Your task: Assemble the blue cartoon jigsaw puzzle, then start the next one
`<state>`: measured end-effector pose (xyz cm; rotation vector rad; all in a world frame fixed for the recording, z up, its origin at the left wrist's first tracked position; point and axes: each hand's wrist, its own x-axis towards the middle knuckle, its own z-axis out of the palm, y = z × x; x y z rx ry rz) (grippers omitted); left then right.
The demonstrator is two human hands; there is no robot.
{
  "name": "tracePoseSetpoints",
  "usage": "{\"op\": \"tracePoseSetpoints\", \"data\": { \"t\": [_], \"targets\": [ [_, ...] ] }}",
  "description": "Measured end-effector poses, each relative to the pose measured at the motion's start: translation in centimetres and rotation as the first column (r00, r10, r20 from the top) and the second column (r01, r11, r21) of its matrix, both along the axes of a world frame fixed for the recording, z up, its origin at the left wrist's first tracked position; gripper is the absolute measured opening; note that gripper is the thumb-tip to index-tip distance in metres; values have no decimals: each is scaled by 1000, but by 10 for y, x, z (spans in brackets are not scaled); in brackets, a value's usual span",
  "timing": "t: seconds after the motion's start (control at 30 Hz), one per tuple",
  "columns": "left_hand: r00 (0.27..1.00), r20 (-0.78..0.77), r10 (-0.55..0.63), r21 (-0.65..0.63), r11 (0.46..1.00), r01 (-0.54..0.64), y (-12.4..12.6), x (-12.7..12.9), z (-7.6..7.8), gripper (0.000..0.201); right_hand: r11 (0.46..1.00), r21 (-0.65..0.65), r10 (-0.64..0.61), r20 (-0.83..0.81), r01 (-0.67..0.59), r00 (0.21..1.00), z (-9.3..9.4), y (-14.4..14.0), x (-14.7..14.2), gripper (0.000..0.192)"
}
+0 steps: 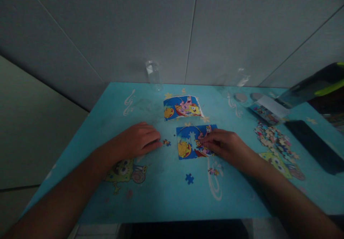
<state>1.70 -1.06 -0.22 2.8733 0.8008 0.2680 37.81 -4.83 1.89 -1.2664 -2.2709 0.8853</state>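
A partly assembled jigsaw puzzle [185, 149] lies mid-table, with a gap in its middle showing the table's blue. My right hand [227, 144] is over its right side, thumb and fingers pinched on a small puzzle piece [198, 143] at the edge of the gap. To the left of the puzzle, my left hand [143, 138] rests on the table with curled fingers; what its fingertips hold, if anything, is hidden. Just beside them is a loose piece [167, 143]. A blue piece [189, 178] and a multicoloured piece [213, 171] lie nearer me. Behind the puzzle is a cartoon reference picture [182, 107].
At right are a heap of puzzle pieces [275, 140], a dark phone-like slab [314, 146], a small open box [268, 110] and round lids [240, 97]. Clear containers [154, 76] stand by the wall. A dark bottle-like object [309, 88] leans in from the right.
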Motion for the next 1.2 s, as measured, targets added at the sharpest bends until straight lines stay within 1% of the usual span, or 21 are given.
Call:
{"op": "tracePoseSetpoints", "data": {
  "t": [0.2, 0.37, 0.57, 0.77, 0.9, 1.03, 1.13, 1.2],
  "targets": [
    [1000, 2, 1, 19, 1000, -1, 0, 0, -1, 30, 999, 22, 48, 48, -49, 998, -8, -1, -1, 24],
    [1000, 28, 4, 9, 1000, -4, 0, 1, 0, 30, 997, 36, 60, 33, -61, 998, -9, 0, -1, 22],
    [1000, 0, 11, -7, 1000, -11, 1, -1, 0, 30, 999, -3, 42, 60, -42, 997, -9, -1, 0, 21],
    [1000, -8, 4, -8, 1000, -4, 0, -1, -1, 30, 998, -59, 35, 48, -33, 998, -7, -2, 1, 15],
    [1000, -8, 4, 38, 999, -4, 1, -5, 3, 27, 994, -105, 22, 32, -19, 999, -8, -1, 3, 13],
    [998, 25, 55, 118, 991, -58, 6, -17, 9, 21, 992, -128, 10, 29, -7, 1000, -10, -1, 6, 15],
    [997, 39, 64, 161, 985, -70, 8, -20, 9, 19, 992, -123, 10, 45, -4, 999, -9, -1, 7, 16],
    [997, 46, 54, 181, 982, -62, 7, -17, 7, 19, 993, -118, 24, 52, -18, 998, -8, -1, 7, 17]
  ]
}}
